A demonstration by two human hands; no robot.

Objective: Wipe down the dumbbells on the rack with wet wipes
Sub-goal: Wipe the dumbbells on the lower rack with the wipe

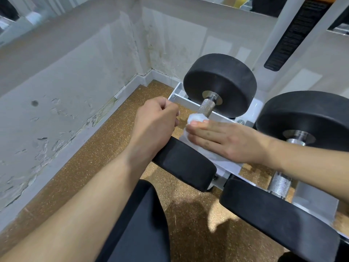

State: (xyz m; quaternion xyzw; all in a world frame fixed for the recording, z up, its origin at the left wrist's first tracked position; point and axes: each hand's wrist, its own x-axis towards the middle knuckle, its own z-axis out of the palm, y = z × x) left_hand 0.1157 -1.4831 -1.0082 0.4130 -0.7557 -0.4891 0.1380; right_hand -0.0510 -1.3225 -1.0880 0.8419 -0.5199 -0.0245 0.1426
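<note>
Head view: right hand (226,141), fingers flat, presses wet wipe (196,118) against the handle of the end dumbbell (220,86) on the rack (188,104), left hand (157,119) curled with nothing visibly held; neighbouring dumbbell (306,118) judged outstanding.

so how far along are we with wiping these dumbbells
Nothing visibly reads as finished. In hand: the right hand presses a white wipe onto the handle of the left dumbbell, the left hand curled beside it. Left: its black heads and the right dumbbell, which no wipe touches.

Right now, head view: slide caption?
Right hand presses wet wipe onto dumbbell handle; left hand rests on its near head.
</note>
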